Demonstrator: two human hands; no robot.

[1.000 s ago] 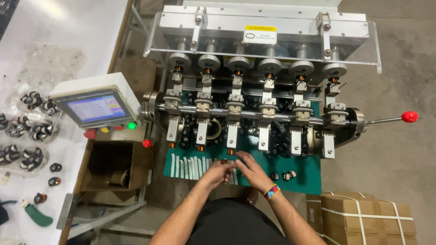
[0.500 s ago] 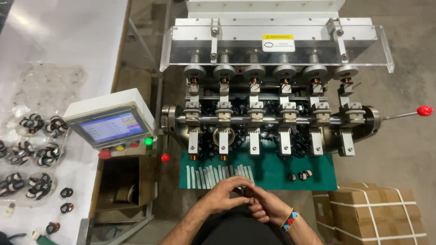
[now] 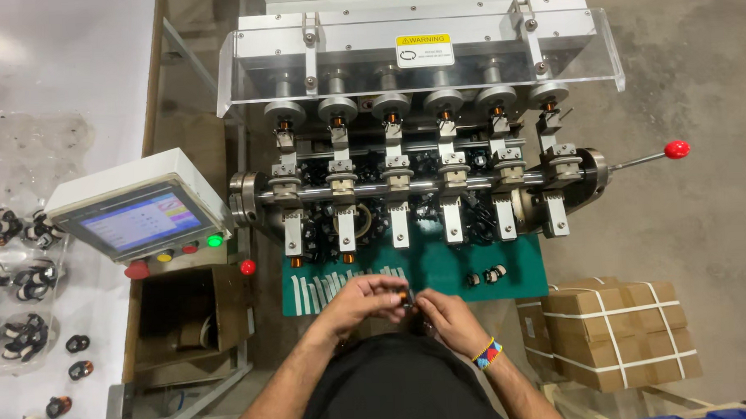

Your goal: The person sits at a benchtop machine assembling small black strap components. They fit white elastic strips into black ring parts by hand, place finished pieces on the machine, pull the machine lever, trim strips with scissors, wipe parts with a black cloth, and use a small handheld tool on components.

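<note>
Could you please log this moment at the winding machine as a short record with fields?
Left hand: holds a small dark coil part at the fingertips
Right hand: touches the same part; beaded wristband on the wrist
Machine: six spindle stations in a row, clear guard on top
Lever: red knob, at the machine's right end
Green mat: white strips at left, two loose coils at right
Control panel: screen lit, green lamp on
Strapped boxes: on the floor, at right
</note>
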